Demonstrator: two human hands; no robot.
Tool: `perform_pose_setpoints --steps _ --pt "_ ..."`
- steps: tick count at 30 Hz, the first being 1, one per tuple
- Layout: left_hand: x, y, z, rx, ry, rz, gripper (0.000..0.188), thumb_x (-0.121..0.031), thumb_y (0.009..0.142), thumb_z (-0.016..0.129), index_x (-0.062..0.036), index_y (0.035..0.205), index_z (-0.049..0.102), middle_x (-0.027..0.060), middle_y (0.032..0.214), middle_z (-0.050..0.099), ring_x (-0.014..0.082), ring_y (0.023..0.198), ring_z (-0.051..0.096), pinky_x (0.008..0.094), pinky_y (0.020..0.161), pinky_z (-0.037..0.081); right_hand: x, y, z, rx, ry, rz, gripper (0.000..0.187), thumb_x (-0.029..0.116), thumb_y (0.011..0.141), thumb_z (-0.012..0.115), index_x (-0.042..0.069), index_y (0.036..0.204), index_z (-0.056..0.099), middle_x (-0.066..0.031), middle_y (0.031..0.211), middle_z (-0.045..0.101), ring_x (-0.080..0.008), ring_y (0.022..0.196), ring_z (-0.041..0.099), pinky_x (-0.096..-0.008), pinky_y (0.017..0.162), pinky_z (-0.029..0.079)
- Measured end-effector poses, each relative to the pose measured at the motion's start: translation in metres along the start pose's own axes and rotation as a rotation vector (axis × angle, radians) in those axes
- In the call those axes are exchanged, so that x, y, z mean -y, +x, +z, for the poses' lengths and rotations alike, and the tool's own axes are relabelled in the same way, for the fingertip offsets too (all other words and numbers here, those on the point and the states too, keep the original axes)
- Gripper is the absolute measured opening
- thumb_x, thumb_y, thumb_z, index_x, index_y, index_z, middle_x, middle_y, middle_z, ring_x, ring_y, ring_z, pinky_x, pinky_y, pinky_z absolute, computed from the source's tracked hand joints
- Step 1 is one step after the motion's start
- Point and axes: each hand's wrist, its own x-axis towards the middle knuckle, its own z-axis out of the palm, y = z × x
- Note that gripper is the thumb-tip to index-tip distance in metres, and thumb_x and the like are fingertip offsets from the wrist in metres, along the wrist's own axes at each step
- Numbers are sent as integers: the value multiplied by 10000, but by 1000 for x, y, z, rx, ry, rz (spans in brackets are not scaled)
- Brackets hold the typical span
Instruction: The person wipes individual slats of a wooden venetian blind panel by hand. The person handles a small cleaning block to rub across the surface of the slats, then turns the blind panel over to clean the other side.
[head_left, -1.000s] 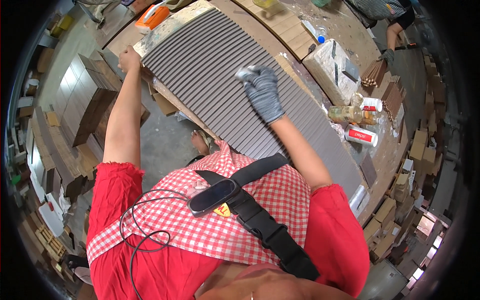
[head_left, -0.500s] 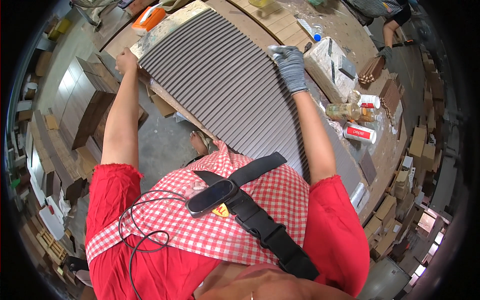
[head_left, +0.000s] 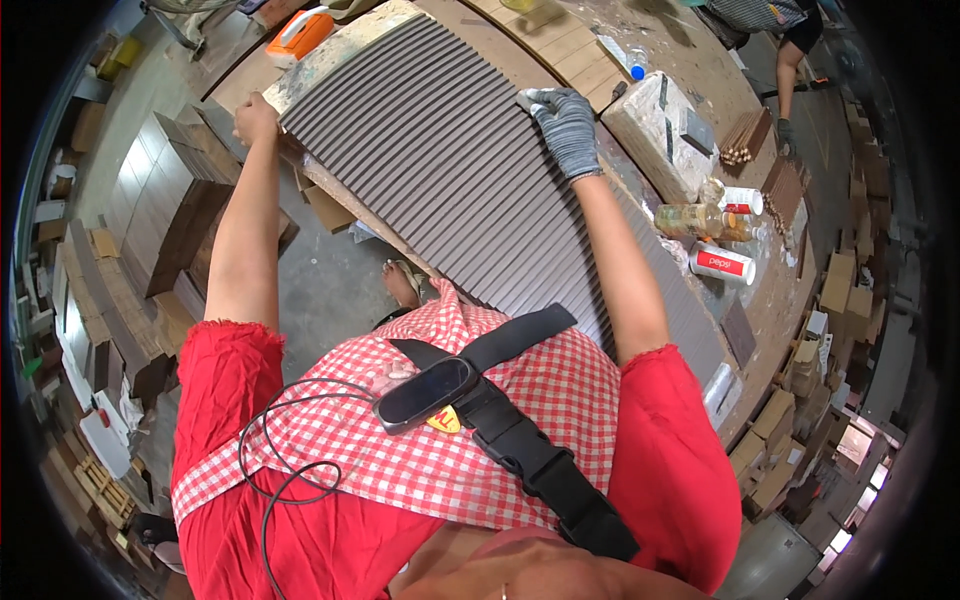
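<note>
A grey-brown panel [head_left: 450,170] with close parallel grooves lies across the workbench in front of me. At its left corner is my bare left hand [head_left: 257,120], fingers curled closed against the edge; what they grip is hidden. My right hand [head_left: 568,135], in a grey knitted glove, rests over the panel's far right side with its fingers bent together. Something pale shows at those fingertips, too small to tell whether it is a cloth or the glove's tips.
Right of the panel stand a wrapped white block [head_left: 660,135], a bottle [head_left: 690,220], a red-and-white cup [head_left: 722,263] and bundled brown strips [head_left: 745,135]. An orange container [head_left: 300,35] sits at far left. Another person's hand [head_left: 785,130] shows at far right. Stacked boards [head_left: 165,210] stand left.
My right hand has moved a little left, further in over the grooved panel. The left hand stays at the corner. The other person's hand has shifted right, away from the bundled strips.
</note>
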Motion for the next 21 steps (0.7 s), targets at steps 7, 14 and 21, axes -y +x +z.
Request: perform_pose_setpoints --steps 7,14,21 --pt "6 9 4 27 -19 16 462 -452 825 472 -113 1027 712 141 1136 649 412 1161 480 527 1005 332 57 -45 14 37 39 -52 241 15 722 683 112 936 737 -101 927 668 -239 883 611 -327 857 483" --pt "20 13 2 -24 -1 53 462 -453 821 478 -116 1032 713 141 1144 646 401 1145 493 517 996 342 133 -103 35 166 68 -246 233 78 716 670 113 941 718 -111 967 655 -300 934 585 -394 888 456" --pt "23 5 -4 -57 9 8 472 -445 802 478 -106 1034 711 152 1106 660 400 1122 513 503 974 357 157 -120 40 457 269 -339 230 113 740 684 100 967 719 -114 1027 647 -280 1006 580 -386 922 444"
